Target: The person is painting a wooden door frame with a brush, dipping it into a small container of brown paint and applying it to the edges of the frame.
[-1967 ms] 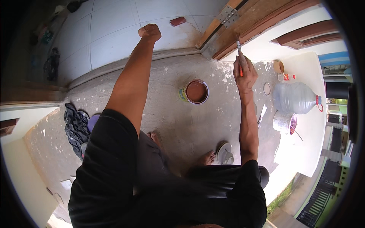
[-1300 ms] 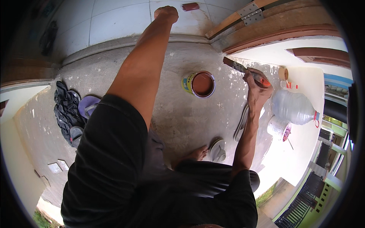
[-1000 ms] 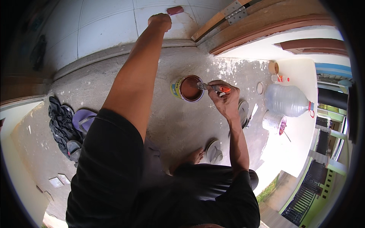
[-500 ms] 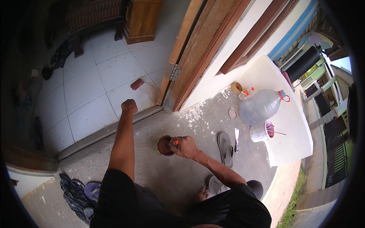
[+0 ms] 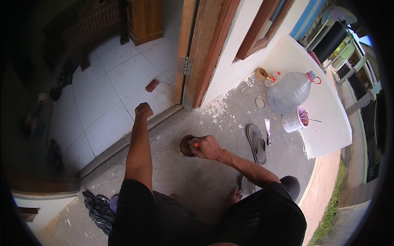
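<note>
My right hand (image 5: 208, 147) is closed round a paintbrush, its orange handle end (image 5: 196, 144) showing above the fist; the bristles are hidden. It is at the right side of an open round can (image 5: 187, 139) of brown paint, which stands on the concrete floor. Stretched forward over the doorway, my left hand (image 5: 143, 110) is a closed fist near the sill (image 5: 162, 117). Anything inside that fist is out of sight. On the white tiles beyond it lies a small dark-red block (image 5: 152, 85).
A wooden door frame (image 5: 205, 57) rises ahead. To the right are a large clear water jug (image 5: 289, 92), a paint-stained white bucket (image 5: 292, 123), a scraper-like tool (image 5: 268, 131), and a grey sandal (image 5: 256, 143). Dark crumpled fabric (image 5: 98, 211) lies at lower left.
The view has shifted, so the floor things sit farther right and higher. My right hand stays at the paint can with the paintbrush. My left fist remains stretched out over the doorway.
</note>
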`<state>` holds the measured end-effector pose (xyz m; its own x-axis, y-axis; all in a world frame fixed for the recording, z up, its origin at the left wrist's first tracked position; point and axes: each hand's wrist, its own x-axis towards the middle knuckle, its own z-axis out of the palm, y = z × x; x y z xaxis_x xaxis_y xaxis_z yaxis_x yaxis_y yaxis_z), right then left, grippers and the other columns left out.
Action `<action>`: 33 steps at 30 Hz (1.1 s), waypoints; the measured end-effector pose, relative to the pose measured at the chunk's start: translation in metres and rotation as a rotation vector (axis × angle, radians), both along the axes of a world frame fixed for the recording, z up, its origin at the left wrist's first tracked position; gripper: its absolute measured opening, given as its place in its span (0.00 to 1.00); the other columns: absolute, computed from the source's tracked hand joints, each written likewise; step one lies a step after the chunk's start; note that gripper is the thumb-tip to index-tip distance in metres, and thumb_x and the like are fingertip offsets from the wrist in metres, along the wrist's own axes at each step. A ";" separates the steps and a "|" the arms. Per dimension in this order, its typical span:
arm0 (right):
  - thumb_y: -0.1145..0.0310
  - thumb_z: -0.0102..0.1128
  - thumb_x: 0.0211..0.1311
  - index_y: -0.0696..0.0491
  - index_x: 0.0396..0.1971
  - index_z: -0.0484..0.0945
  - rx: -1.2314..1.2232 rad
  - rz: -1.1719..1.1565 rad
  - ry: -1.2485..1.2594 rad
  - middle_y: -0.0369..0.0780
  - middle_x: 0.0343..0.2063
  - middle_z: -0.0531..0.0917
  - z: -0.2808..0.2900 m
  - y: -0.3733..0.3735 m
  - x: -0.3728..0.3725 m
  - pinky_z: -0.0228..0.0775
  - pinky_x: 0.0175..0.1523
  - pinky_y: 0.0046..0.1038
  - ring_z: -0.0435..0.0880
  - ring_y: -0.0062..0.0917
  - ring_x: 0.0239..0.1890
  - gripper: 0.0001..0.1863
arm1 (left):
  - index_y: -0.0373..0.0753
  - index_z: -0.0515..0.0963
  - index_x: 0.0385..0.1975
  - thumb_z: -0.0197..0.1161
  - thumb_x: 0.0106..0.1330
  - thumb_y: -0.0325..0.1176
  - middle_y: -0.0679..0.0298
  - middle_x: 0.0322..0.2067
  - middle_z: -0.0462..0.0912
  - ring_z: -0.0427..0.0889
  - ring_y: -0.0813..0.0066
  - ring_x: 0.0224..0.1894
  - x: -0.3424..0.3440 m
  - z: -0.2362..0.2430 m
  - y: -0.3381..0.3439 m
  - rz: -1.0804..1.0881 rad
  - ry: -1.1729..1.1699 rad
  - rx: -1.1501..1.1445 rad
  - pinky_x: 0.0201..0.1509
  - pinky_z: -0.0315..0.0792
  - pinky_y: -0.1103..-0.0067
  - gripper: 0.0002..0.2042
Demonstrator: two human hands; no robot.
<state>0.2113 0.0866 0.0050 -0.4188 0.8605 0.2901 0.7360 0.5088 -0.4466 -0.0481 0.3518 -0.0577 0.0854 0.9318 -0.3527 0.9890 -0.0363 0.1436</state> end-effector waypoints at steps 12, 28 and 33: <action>0.67 0.65 0.49 0.54 0.27 0.82 -0.045 -0.185 0.149 0.45 0.21 0.82 0.017 -0.008 0.008 0.75 0.28 0.34 0.82 0.41 0.21 0.07 | 0.29 0.83 0.40 0.69 0.58 0.46 0.46 0.44 0.84 0.83 0.51 0.49 -0.020 0.001 0.002 -0.096 0.033 -0.031 0.54 0.76 0.64 0.23; 0.69 0.62 0.51 0.56 0.31 0.79 0.125 0.181 0.033 0.44 0.23 0.82 0.028 -0.015 0.002 0.76 0.33 0.38 0.83 0.41 0.27 0.08 | 0.28 0.82 0.44 0.70 0.57 0.46 0.44 0.48 0.83 0.82 0.49 0.52 -0.013 0.007 0.001 -0.051 0.018 -0.027 0.56 0.76 0.64 0.25; 0.69 0.62 0.53 0.57 0.31 0.78 0.038 0.408 -0.060 0.45 0.25 0.82 0.022 -0.024 -0.008 0.75 0.35 0.38 0.83 0.40 0.31 0.08 | 0.27 0.82 0.42 0.71 0.56 0.47 0.44 0.46 0.83 0.82 0.49 0.51 -0.020 0.007 -0.001 -0.049 0.019 -0.032 0.56 0.76 0.64 0.26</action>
